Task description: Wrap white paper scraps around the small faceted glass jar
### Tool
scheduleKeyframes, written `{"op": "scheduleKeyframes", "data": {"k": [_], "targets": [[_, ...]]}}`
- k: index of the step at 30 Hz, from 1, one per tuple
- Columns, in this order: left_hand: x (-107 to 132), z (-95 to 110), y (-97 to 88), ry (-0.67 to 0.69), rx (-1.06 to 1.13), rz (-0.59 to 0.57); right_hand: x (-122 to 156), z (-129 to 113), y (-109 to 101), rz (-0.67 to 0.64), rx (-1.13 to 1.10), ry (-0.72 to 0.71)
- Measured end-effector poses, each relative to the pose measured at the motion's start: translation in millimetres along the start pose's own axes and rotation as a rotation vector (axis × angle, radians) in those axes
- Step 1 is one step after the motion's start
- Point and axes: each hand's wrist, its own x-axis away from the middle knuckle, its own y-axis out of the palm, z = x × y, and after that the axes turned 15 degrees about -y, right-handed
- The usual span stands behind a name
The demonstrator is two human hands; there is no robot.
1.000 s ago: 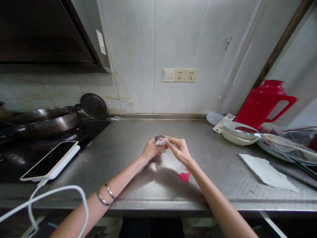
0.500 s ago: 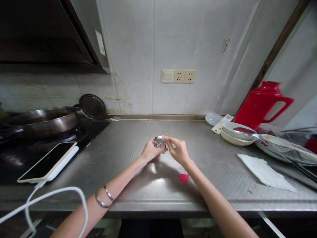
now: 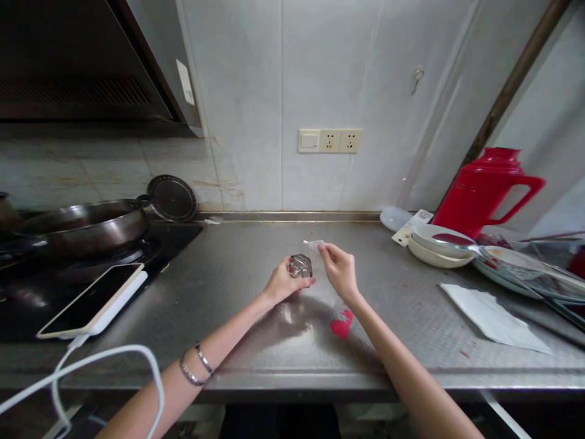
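Over the steel counter (image 3: pixel 237 244), between its front and back edges, a left hand (image 3: pixel 282 283) is clasping a faceted piece (image 3: pixel 301 266) while the right hand (image 3: pixel 340 272), pinching tissue (image 3: pixel 313 246), is drawing clear, baring its top.

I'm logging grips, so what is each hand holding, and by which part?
The left hand holds a small, shiny faceted object by its left and near sides. The right hand pinches a thin white scrap by its right end.
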Motion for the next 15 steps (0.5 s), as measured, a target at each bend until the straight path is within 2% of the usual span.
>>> {"op": "scheduleKeyframes", "data": {"k": [4,6,12,15], "targets": [[1,-2,3.0,0.036,-0.004,-0.055,1,0,2,-0.188,-0.039,-0.067],[1,-3,3.8,0.048,0.005,-0.050,2,-5,2,-0.241,-0.056,-0.092],[2,-1,3.2,0.055,0.013,-0.036,2,-19,-2,-0.314,-0.112,-0.130],[-1,-1,1.4,0.018,-0.006,-0.003,1,-18,-4,-0.289,-0.122,-0.113]]}}
